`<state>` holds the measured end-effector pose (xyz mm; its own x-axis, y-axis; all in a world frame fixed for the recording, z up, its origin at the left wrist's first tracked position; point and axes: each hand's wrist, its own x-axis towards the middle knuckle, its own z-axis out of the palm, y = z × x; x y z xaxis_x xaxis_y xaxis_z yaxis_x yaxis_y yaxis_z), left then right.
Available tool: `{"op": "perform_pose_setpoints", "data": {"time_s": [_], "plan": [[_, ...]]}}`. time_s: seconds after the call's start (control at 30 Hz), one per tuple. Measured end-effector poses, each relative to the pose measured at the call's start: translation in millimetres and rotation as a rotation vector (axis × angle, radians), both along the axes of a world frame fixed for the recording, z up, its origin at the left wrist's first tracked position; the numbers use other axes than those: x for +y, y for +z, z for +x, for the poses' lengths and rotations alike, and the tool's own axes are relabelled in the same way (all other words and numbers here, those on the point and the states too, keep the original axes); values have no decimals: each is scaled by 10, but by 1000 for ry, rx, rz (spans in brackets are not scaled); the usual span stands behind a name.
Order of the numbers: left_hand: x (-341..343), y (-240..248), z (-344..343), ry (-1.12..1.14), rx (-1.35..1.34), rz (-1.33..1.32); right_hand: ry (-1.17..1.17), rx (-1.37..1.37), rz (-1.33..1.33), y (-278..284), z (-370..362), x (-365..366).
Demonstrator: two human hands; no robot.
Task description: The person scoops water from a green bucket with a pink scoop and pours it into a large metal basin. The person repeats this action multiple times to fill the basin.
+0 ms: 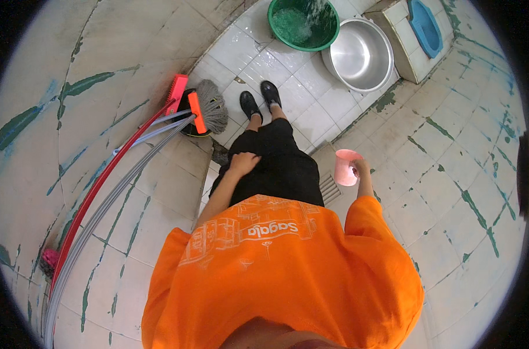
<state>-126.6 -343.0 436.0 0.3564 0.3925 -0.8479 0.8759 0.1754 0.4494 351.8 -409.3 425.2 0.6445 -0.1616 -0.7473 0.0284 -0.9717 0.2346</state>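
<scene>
Curled onto the side of a pink mug (pixel 344 167), the right hand (pixel 361 168) holds it out rightward; the left hand (pixel 245 163) rests on black trousers (pixel 279 168), gripping nothing visible. Water (pixel 292 26) churns in a green basin (pixel 329 34); glossy tiles (pixel 285 61) could, I fear, make the black shoes (pixel 270 93) slip.

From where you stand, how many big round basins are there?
2: a green basin at the top edge, partly cut off, holding water, and a silver basin to its right.
</scene>
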Motion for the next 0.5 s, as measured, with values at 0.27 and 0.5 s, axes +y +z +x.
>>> {"op": "perform_pose_setpoints", "data": {"time_s": [0.27,0.5], "plan": [[-128,44,151,10,-26,16,140,73,122,-540,318,307],[-1,-28,-50,150,0,-36,276,-7,153,-171,-358,832]]}}
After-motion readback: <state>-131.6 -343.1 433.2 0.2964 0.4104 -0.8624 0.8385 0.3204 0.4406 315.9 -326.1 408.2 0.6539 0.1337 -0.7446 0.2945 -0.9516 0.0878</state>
